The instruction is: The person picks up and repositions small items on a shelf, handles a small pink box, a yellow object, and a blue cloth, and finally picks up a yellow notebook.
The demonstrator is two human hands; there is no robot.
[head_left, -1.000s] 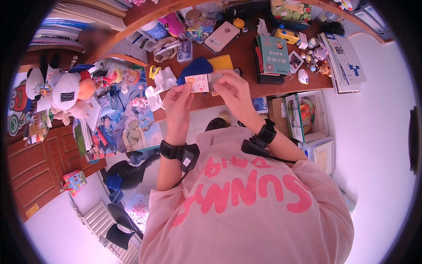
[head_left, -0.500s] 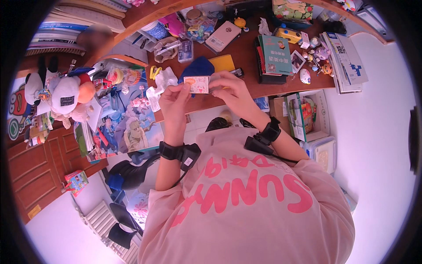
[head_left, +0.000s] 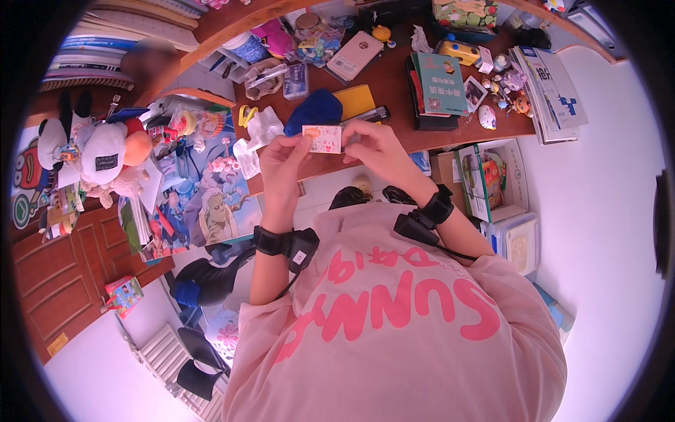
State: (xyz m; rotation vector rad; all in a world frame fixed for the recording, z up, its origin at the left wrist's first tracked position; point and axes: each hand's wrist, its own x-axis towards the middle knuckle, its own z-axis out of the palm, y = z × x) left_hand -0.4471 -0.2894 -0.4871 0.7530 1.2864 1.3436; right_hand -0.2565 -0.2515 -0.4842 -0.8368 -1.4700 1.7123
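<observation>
White plush toy [head_left: 104, 148] way over on the left, hanging with a bunch of others, then some yellow loops [head_left: 246, 114] (scissor handles maybe, can't really tell) and crumpled white tissue [head_left: 260, 132] on the brown counter [head_left: 395, 105]. Next along is the blue cloth [head_left: 314, 112], bunched up just beyond the action.

My worry is on this side: if the left pinch slackens, I reckon the small printed box [head_left: 323, 139] could tip out and hit the counter's front edge, or miss it and land on the pale floor [head_left: 313, 200]. Pinching too hard might dent it, since it looks like thin card. The left hand [head_left: 283, 158] is nearly shut, thumb and fingers clamped on the box's left end, holding it up near that front edge.

Over at the box's right end, an uneven push from the other side could twist it loose, I'd guess. The right hand [head_left: 376, 145] is half curled, fingertips right at that end; can't tell if they're gripping or only touching. The hands are apart, box between them.

Further right: yellow notebook [head_left: 355, 100], green book [head_left: 439, 81] on a stack, little figurines [head_left: 519, 105].
</observation>
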